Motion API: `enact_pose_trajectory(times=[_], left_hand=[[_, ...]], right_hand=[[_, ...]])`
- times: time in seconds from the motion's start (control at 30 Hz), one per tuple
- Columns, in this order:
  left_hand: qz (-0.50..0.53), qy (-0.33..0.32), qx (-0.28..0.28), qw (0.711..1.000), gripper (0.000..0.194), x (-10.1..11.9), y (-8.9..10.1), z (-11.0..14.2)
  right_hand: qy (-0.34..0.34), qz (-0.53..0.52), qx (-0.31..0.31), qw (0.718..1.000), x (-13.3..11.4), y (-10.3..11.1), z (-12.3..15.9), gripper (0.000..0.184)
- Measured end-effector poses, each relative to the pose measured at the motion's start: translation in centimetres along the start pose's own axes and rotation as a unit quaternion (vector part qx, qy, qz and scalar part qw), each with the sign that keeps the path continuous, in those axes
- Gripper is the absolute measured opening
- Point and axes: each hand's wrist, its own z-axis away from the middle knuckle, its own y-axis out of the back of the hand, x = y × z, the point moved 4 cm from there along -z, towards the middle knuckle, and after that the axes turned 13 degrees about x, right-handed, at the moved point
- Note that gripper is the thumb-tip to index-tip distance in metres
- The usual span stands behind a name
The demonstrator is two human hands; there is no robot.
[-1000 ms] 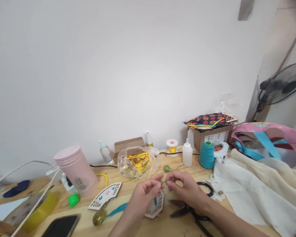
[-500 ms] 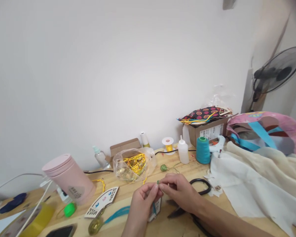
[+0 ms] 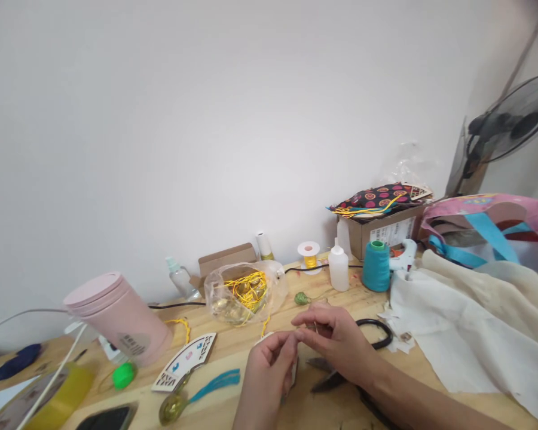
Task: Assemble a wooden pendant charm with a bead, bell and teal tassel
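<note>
Head view: a wooden worktop (image 3: 219, 406) fills the lower frame, two bare hands meeting at lower centre.
Right hand (image 3: 334, 340): thumb and forefinger grip pressed together at the tips, other fingers loosely curled; whatever it pinches is too small to tell.
Left hand (image 3: 266, 373): thumb and forefinger likewise pressed together, tips against the right hand's; anything between is hidden.
Pale panel (image 3: 295, 371): beneath the left hand at lower centre, mostly covered.
Fingertip work: probably best with the left pinch as a steady anchor, the right making small, light adjustments, wrists low.
White cloth (image 3: 457, 340): spread at lower right.
Pink canister (image 3: 116, 322): lower left, well apart from the hands.
Clear bag (image 3: 275, 280): above the hands, yellow cord (image 3: 248, 291) inside; a strand hanging near the left hand might snag.
Black scissors (image 3: 329, 381): under the right hand, blades pointing left; likely the main obstacle should that wrist drop.
Squeeze bottle (image 3: 339, 272): above the right hand, clear of its fingers.
Green cord ball (image 3: 301, 298): just above the right fingers.
</note>
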Motion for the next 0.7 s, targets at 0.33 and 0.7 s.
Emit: enact_pose_trajectory(times=[0.33,0.7], left_hand=[[0.052,-0.005,-0.039,0.998,0.023,0.1,-0.3,0.4],[0.156,0.072,-0.022,0.985,0.019,0.2,0.2,0.2]], right_hand=[[-0.266,-0.213,-0.066,0.938,1.8,-1.0,0.6,0.028],[-0.112,-0.126,0.061,0.984,0.1,0.9,-0.1,0.018]])
